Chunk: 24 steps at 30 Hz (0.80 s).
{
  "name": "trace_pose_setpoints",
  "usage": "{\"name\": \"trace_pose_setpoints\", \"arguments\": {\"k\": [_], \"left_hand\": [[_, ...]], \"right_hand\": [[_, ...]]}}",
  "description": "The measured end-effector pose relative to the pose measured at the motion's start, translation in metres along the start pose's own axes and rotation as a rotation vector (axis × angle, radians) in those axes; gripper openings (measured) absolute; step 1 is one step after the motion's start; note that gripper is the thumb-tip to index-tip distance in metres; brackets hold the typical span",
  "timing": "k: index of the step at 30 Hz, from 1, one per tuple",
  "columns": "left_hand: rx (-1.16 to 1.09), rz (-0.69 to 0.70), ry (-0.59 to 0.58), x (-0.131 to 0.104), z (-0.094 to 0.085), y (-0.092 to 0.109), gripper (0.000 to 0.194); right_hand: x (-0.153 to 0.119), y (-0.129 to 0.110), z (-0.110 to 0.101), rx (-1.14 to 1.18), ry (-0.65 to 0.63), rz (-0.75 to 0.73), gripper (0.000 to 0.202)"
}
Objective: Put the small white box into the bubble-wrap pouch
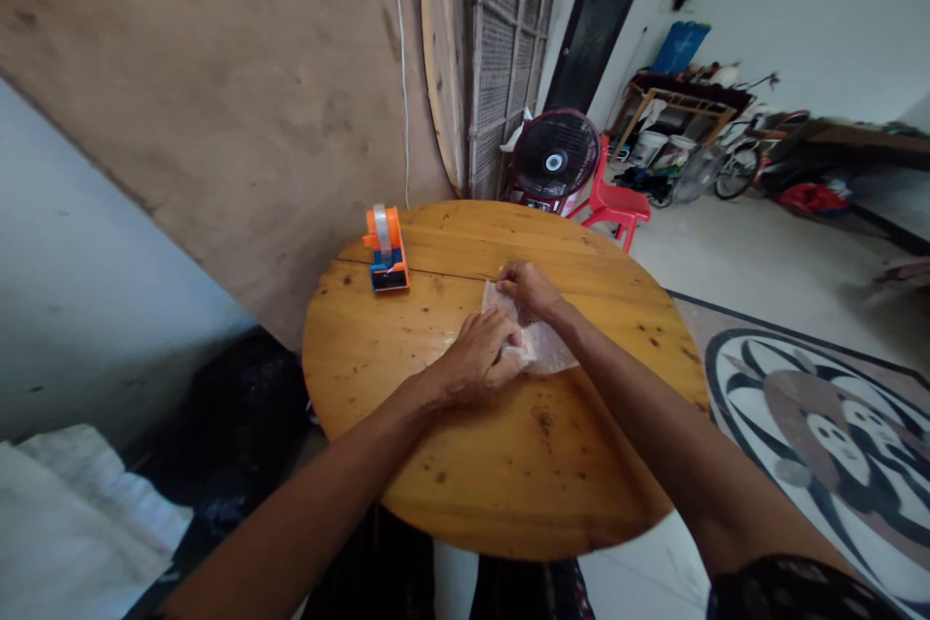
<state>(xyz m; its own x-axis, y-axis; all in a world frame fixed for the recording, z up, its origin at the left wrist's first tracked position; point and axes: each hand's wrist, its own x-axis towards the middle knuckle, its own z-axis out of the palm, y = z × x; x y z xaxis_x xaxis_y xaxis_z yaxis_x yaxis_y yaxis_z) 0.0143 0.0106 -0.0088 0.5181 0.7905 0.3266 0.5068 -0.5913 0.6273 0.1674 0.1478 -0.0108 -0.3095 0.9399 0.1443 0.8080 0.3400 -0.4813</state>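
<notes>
A translucent sheet that looks like bubble wrap (556,352) lies on the round wooden table (538,484). My left hand (483,354) is closed over a small, whitish bundle in the sheet's near part; what lies inside it is mostly hidden by my fingers. Just beyond it, my right hand (534,291) has its fingertips pinched on the sheet's far edge. To the left, apart from both hands, stands an orange and blue tape dispenser (387,252) with a roll of clear tape.
A dark red fan (556,160) and a red plastic chair (617,199) stand past the table's far edge. A large brown board (291,68) leans at the left. Dark bags (232,417) and white sacking (79,513) lie at lower left. A bicycle (741,165) is at the back right.
</notes>
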Motion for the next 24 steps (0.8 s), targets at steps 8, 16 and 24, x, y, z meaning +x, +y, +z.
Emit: {"name": "trace_pose_setpoints", "arguments": {"k": [8, 16, 24], "left_hand": [[0.002, 0.032, 0.007, 0.0, 0.001, -0.001, 0.015], [0.019, 0.061, 0.02, 0.001, 0.0, 0.0, 0.014], [0.008, 0.065, 0.021, 0.002, 0.0, -0.001, 0.014]], "right_hand": [[-0.003, 0.009, -0.015, 0.264, 0.091, -0.011, 0.013], [-0.038, 0.016, -0.039, 0.246, 0.222, -0.087, 0.009], [-0.074, 0.02, -0.04, 0.316, 0.129, 0.074, 0.02]]}}
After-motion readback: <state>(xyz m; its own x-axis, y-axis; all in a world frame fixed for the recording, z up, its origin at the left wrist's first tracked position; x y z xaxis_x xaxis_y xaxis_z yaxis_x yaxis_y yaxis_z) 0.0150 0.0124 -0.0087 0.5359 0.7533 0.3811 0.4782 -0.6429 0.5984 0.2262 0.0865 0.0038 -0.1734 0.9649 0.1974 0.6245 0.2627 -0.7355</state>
